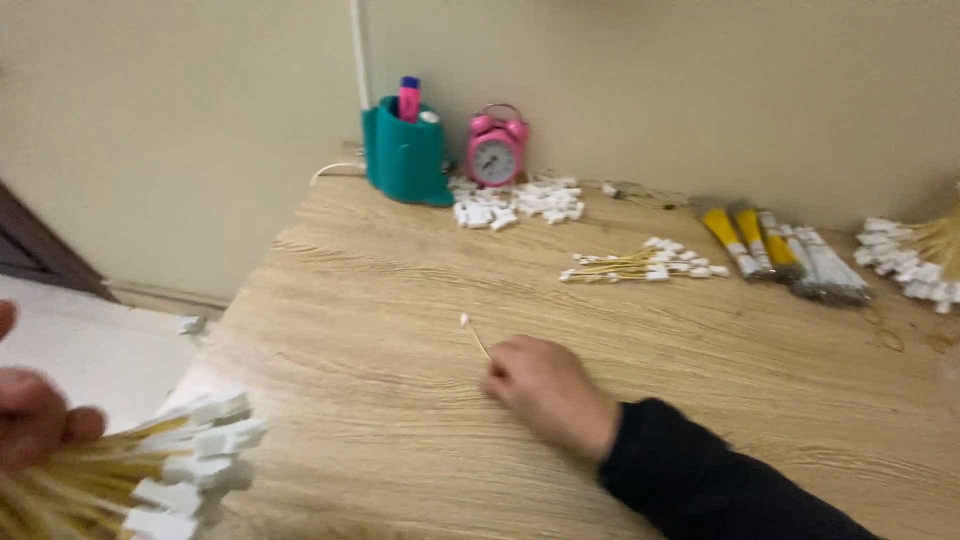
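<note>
1. Behind our wooden table [380,300] stands a plain beige wall [650,90], and the tabletop carries small piles of parts.
2. Our right arm reaches in from the lower right in a dark sleeve [700,480], forearm low over the wood, and the right hand [545,385] rests knuckles-up near the middle of the table.
3. Its fingers are curled in, pinching one thin yellow wire [474,335] with a white end that points up and to the left.
4. Our left hand [35,415] sits at the left edge, closed around a blurred bundle of yellow wires [150,470] whose white connectors fan out rightward.
5. At the back, a teal holder [405,155] contains a pink marker [409,98] and a white-capped item.
6. Just beside it stands a pink alarm clock [496,150], with loose white connectors [515,203] heaped before it.
7. Further right lie a small wire pile [640,265], yellow-tagged bundles [780,255] and, at the right edge, another bunch of yellow wires with white connectors [915,260].
</note>
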